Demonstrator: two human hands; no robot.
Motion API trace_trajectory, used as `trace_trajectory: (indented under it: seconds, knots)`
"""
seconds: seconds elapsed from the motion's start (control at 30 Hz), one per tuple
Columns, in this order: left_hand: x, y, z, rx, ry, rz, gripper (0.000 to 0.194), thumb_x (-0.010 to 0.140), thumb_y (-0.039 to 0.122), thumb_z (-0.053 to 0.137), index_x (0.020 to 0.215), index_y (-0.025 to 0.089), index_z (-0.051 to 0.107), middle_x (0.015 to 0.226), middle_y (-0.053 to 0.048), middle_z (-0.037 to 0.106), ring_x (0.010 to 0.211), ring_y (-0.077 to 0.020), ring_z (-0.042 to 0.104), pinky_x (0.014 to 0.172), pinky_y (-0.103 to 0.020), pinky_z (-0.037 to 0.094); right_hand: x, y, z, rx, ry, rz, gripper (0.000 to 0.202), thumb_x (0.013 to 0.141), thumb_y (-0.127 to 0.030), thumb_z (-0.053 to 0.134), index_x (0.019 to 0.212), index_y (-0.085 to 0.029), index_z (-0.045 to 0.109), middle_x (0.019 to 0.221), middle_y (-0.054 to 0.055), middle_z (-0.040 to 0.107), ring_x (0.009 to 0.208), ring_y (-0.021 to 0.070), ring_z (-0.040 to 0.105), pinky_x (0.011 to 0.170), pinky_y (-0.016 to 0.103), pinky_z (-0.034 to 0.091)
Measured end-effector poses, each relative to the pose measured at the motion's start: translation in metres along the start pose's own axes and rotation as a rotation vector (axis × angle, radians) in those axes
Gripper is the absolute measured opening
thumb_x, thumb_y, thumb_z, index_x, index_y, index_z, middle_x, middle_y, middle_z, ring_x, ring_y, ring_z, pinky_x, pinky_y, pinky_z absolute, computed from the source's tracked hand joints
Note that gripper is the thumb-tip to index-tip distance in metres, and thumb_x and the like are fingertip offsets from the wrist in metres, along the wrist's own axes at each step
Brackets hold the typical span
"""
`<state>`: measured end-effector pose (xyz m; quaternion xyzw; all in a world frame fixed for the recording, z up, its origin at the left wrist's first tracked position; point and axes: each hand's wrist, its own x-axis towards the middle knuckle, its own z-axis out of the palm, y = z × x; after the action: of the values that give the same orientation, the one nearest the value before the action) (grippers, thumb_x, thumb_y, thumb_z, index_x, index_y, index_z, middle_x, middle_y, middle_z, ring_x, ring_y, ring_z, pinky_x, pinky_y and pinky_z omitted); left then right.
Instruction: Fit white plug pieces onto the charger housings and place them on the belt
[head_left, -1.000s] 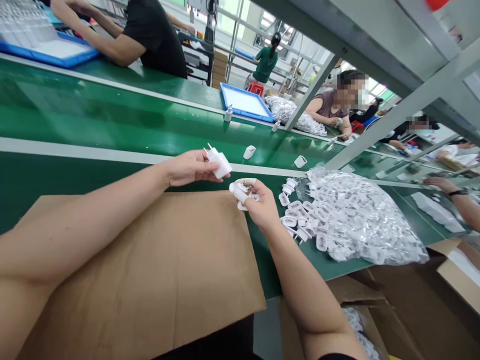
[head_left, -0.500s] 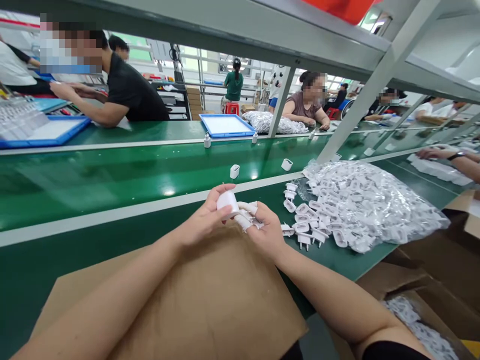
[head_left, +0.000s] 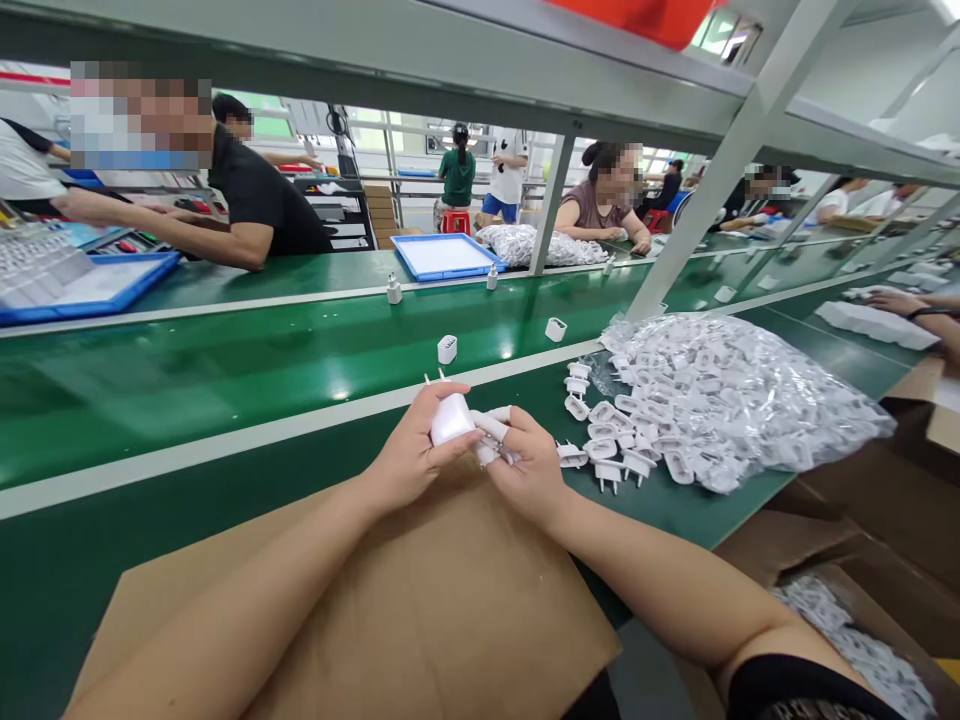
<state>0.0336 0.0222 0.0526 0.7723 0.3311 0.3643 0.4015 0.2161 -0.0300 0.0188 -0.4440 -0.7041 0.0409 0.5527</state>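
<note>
Your green tabletop (head_left: 187, 400) carries a brown cardboard sheet (head_left: 390, 610) right under your forearms as a working pad, and to your right a clear bag of white plug parts (head_left: 750, 400) lies slit open, with loose plug pieces (head_left: 607, 445) spilled at its near edge within easy reach. Over the sheet's far edge your left hand (head_left: 409, 455) has its grip pinched around a white charger body (head_left: 452, 418), prongs pointing away. Your right hand (head_left: 529, 470), fingertips taped, presses in against it with its grip closed on small white pieces, so both meet at chest centre; 2 chargers (head_left: 447, 349) stand beyond on the belt.
</note>
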Motion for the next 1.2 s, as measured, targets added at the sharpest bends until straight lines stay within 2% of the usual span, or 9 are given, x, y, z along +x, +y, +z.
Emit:
trace_trajectory:
  seconds: [0.23, 0.4, 0.53, 0.7, 0.8, 0.93, 1.07, 1.13, 1.2]
  knots:
    - [0.008, -0.010, 0.000, -0.059, 0.091, -0.052, 0.051, 0.090, 0.046, 0.069, 0.134, 0.026, 0.052, 0.108, -0.003, 0.056, 0.082, -0.0163, 0.053, 0.072, -0.028, 0.045, 0.005, 0.003, 0.002, 0.032, -0.114, 0.205, 0.027, 0.090, -0.028, 0.062, 0.110, -0.024, 0.080, 0.092, 0.005, 0.065, 0.079, 0.0169, 0.064, 0.070, 0.030, 0.053]
    - [0.028, -0.046, -0.020, -0.069, 0.502, -0.313, 0.059, 0.083, 0.044, 0.069, 0.136, 0.024, 0.051, 0.110, -0.006, 0.054, 0.082, -0.0172, 0.052, 0.069, -0.027, 0.044, 0.015, 0.002, -0.002, 0.337, -0.339, 0.636, 0.016, 0.082, -0.031, 0.069, 0.071, -0.019, 0.069, 0.107, 0.008, 0.066, 0.079, 0.0160, 0.066, 0.061, 0.027, 0.052]
    - [0.035, -0.064, -0.037, -0.041, 0.560, -0.459, 0.053, 0.088, 0.036, 0.053, 0.140, 0.023, 0.051, 0.117, -0.010, 0.056, 0.087, -0.0209, 0.058, 0.070, -0.030, 0.049, 0.013, -0.008, -0.004, 0.461, -0.525, 0.768, 0.011, 0.078, -0.027, 0.075, 0.082, -0.019, 0.069, 0.100, 0.006, 0.070, 0.066, 0.0132, 0.064, 0.056, 0.026, 0.051]
    - [0.053, -0.066, -0.064, 0.428, 0.481, -0.404, 0.084, 0.082, 0.025, 0.064, 0.161, 0.026, 0.038, 0.126, -0.015, 0.057, 0.119, -0.0332, 0.059, 0.108, -0.048, 0.047, 0.005, -0.015, -0.004, 0.218, -0.608, 0.523, 0.025, 0.077, -0.013, 0.076, 0.098, -0.027, 0.076, 0.092, 0.000, 0.069, 0.069, 0.0126, 0.063, 0.062, 0.025, 0.049]
    - [0.070, -0.070, -0.086, 0.603, 0.471, -0.459, 0.102, 0.080, 0.024, 0.067, 0.169, 0.025, 0.018, 0.129, -0.017, 0.059, 0.123, -0.0375, 0.060, 0.110, -0.053, 0.046, 0.004, -0.020, -0.003, -0.073, -0.707, 0.304, 0.022, 0.076, -0.012, 0.073, 0.090, -0.027, 0.079, 0.107, 0.002, 0.065, 0.080, 0.0146, 0.063, 0.059, 0.025, 0.043]
    - [0.083, -0.082, -0.105, 0.649, 0.472, -0.552, 0.114, 0.076, 0.024, 0.073, 0.170, 0.024, 0.010, 0.140, -0.019, 0.058, 0.130, -0.0424, 0.056, 0.109, -0.055, 0.045, 0.004, -0.025, -0.001, -0.291, -0.882, 0.186, 0.022, 0.083, -0.015, 0.066, 0.096, -0.027, 0.079, 0.100, 0.002, 0.067, 0.089, 0.0185, 0.064, 0.056, 0.026, 0.036]
    - [0.082, -0.084, -0.100, 0.722, 0.566, -0.572, 0.114, 0.076, 0.032, 0.075, 0.168, 0.011, 0.010, 0.150, -0.023, 0.049, 0.142, -0.0486, 0.040, 0.119, -0.061, 0.031, 0.007, -0.022, -0.003, -0.288, -0.877, 0.180, 0.022, 0.081, -0.014, 0.066, 0.096, -0.025, 0.079, 0.096, 0.003, 0.070, 0.094, 0.0213, 0.065, 0.057, 0.028, 0.037]
    - [0.083, -0.082, -0.092, 0.820, 0.683, -0.420, 0.108, 0.078, 0.035, 0.073, 0.166, 0.006, 0.017, 0.159, -0.024, 0.037, 0.150, -0.0478, 0.026, 0.125, -0.059, 0.019, 0.010, -0.016, -0.004, -0.211, -0.762, 0.254, 0.019, 0.079, -0.014, 0.068, 0.092, -0.023, 0.078, 0.097, 0.003, 0.071, 0.088, 0.0201, 0.064, 0.060, 0.028, 0.040]
    - [0.087, -0.081, -0.085, 0.869, 0.635, -0.254, 0.099, 0.078, 0.034, 0.072, 0.163, 0.009, 0.027, 0.165, -0.021, 0.030, 0.153, -0.0434, 0.022, 0.128, -0.053, 0.016, 0.014, -0.008, -0.003, -0.021, -0.613, 0.429, 0.014, 0.077, -0.019, 0.072, 0.090, -0.023, 0.077, 0.093, 0.002, 0.072, 0.079, 0.0174, 0.063, 0.061, 0.027, 0.043]
